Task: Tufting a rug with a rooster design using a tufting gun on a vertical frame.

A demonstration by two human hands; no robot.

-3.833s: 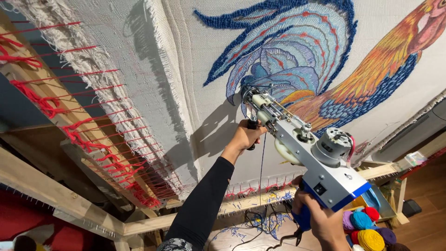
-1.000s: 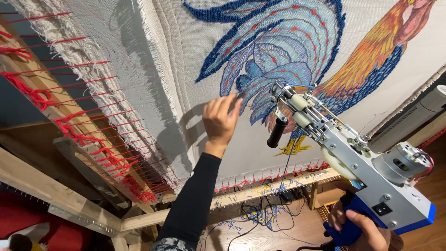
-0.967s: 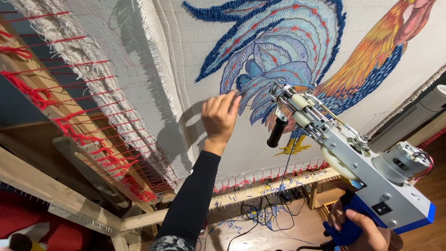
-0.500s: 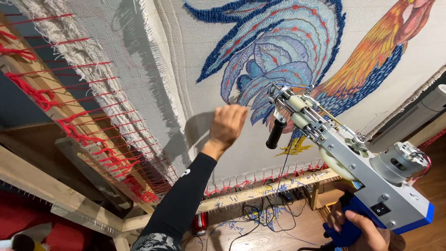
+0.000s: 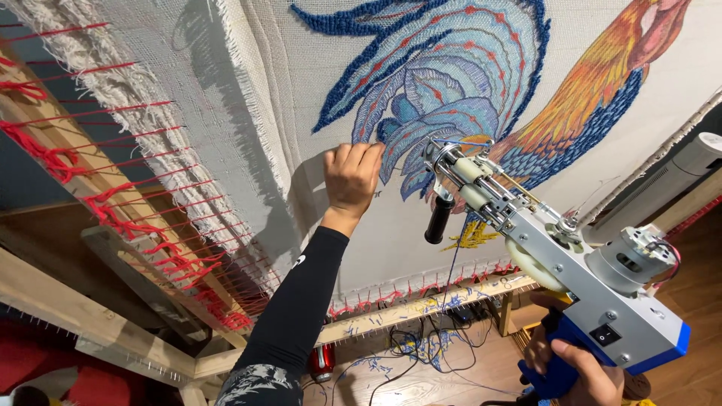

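On the stretched backing cloth [image 5: 316,248], the rooster design [image 5: 481,98] is standing largely tufted with bare cloth remaining below, while the left hand [image 5: 352,179] is pressing curled, empty fingers against it and the right hand [image 5: 575,368] is gripping the tufting gun [image 5: 556,263] just off the cloth.

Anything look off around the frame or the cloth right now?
The floor under the wooden frame is littered with blue yarn scraps among tangled black cables. The left hand presses on the cloth; the right hand holds the tufting gun off it.
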